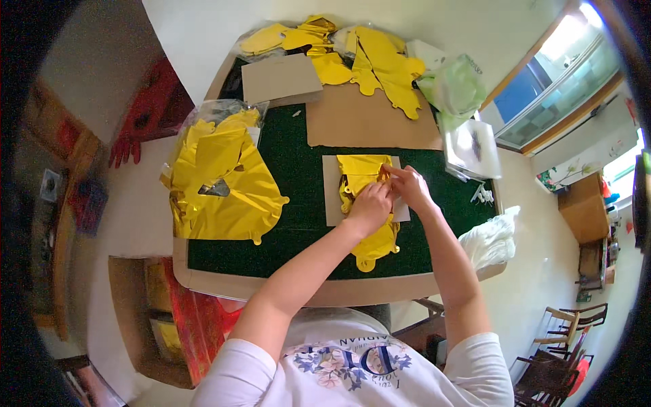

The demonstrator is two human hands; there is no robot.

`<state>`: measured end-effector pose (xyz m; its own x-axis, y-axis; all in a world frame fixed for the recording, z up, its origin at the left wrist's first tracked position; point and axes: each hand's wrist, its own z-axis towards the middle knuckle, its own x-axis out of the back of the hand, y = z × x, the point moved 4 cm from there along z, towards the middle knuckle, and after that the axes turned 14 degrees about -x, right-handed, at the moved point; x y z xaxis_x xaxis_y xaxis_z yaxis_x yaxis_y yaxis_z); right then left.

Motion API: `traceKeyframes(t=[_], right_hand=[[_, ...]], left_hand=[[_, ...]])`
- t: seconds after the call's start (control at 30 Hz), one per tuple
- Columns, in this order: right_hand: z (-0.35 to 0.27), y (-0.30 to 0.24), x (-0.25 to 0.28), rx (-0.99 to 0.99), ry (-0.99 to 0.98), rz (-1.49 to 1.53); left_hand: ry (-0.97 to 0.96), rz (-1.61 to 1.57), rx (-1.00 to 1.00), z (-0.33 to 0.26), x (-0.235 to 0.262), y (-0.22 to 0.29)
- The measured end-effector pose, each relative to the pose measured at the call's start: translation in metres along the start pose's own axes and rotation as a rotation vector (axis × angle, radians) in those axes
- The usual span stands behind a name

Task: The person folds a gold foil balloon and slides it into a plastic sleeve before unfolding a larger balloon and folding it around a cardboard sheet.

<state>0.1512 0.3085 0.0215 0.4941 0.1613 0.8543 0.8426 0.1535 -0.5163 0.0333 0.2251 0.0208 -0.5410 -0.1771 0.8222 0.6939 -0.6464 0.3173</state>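
A gold foil balloon (374, 248) lies partly folded over a grey-brown card (332, 203) in the middle of the green table top. Its lower end, with small rounded tabs, hangs past the card toward me. My left hand (371, 206) is closed on the foil, its fingers bunched near the balloon's middle. Right beside it, my right hand (409, 188) pinches the foil at its right edge. The fingertips of both hands nearly meet, and they hide part of the fold between them.
A stack of flat gold balloons (230, 203) in clear plastic lies at the left. More gold balloons (386, 64) rest on a brown cardboard sheet (373, 125) at the back, beside another card (281, 78). Plastic bags (471, 149), white ties (482, 195) and a white bag (491, 239) line the right edge.
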Motion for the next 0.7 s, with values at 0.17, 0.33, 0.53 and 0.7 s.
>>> traceKeyframes(t=[0.17,0.33,0.53,0.7], right_hand=[[0.001,-0.007,0.004,-0.007,0.007,-0.054],[0.003,-0.001,0.001,-0.001,0.011,-0.011],[-0.001,-0.005,0.002,-0.019,-0.014,-0.041],[-0.004,-0.009,0.006,-0.057,0.002,-0.044]], left_hand=[[-0.023,0.115,-0.055,-0.019,-0.003,0.023],[-0.063,0.14,-0.053,-0.029,-0.007,0.041],[-0.172,-0.115,-0.067,-0.038,0.001,0.046],[0.229,-0.069,0.15,-0.045,0.06,-0.015]])
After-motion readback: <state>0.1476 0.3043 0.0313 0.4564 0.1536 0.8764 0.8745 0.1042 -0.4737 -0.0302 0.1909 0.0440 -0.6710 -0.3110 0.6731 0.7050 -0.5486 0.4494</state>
